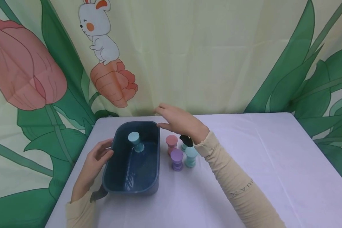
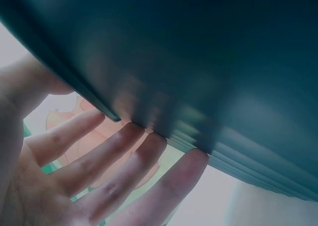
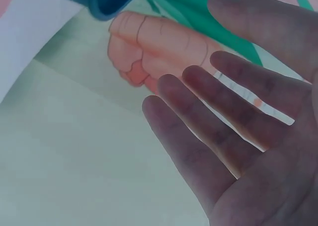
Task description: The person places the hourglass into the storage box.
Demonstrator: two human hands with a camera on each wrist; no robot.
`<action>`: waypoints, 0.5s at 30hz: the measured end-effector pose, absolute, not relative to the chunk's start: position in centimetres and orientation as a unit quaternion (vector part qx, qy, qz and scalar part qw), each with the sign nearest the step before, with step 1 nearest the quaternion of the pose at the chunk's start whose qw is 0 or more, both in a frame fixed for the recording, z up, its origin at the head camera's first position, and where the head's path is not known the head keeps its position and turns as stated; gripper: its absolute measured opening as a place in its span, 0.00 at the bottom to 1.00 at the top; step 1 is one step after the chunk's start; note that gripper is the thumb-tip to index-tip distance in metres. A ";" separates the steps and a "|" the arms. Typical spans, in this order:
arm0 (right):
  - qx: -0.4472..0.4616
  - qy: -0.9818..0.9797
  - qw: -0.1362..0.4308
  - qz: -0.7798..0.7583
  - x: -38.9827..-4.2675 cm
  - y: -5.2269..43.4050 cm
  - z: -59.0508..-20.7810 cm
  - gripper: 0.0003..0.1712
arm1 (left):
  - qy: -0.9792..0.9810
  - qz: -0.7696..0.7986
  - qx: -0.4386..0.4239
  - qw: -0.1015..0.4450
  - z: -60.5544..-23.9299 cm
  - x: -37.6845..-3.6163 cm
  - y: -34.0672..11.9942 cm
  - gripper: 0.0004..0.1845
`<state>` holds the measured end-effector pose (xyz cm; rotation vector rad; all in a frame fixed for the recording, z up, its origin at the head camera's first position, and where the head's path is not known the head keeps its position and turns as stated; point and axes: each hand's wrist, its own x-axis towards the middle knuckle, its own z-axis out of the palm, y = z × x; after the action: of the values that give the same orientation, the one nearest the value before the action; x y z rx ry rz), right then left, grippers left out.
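On the pale lilac tablecloth (image 1: 245,164), toward its left half, sits the dark blue rounded-rectangular plastic tub (image 1: 132,158), tipped slightly, with its far rim higher. Inside it, near the far end, stands a teal spool-shaped plastic piece (image 1: 136,141), leaning a little.

Your left hand (image 1: 95,164) rests against the tub's left outer wall. Fingers straight and spread; the wrist view shows the fingertips (image 2: 149,139) touching the ribbed wall below the rim, thumb up near the edge. Nothing is clasped in it.

Your right hand (image 1: 179,122) hovers flat, palm down, above the tub's far right corner and apart from it. Fingers extended and slightly fanned, holding nothing; the wrist view confirms the open palm, with a corner of the blue rim at the top of frame.

Just right of the tub, under your right wrist, a tight cluster of the same spool shapes:
- pink spool-shaped piece (image 1: 171,143), farthest back of the three plainly seen
- purple spool-shaped piece (image 1: 177,159), nearest you
- light teal spool-shaped piece (image 1: 191,156), beside the purple one
- a fourth teal piece behind, mostly hidden by the black wrist strap (image 1: 186,140)

All stand upright, close together, clear of the tub wall.

Behind the table hangs a printed fabric backdrop (image 1: 188,53) with tulips, leaves and a white rabbit.
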<state>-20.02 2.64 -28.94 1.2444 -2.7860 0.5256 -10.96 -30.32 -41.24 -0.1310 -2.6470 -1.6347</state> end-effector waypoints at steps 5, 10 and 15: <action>0.390 -0.901 0.024 0.187 -20.0 4.0 -29.3 0.26 | -0.850 -0.526 -0.041 0.010 -41.1 -11.0 -30.4 0.27; 0.384 -0.899 0.030 0.206 -19.7 5.4 -29.6 0.26 | -0.849 -0.526 -0.040 0.011 -41.1 -11.0 -30.4 0.27; 0.368 -0.903 0.033 0.218 -19.4 7.0 -30.3 0.25 | -0.850 -0.526 -0.038 0.010 -41.3 -10.9 -30.5 0.27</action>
<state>-19.44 6.98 -30.27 1.1341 -2.7799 0.6704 -10.93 -30.47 -41.27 -0.1176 -2.6531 -1.6424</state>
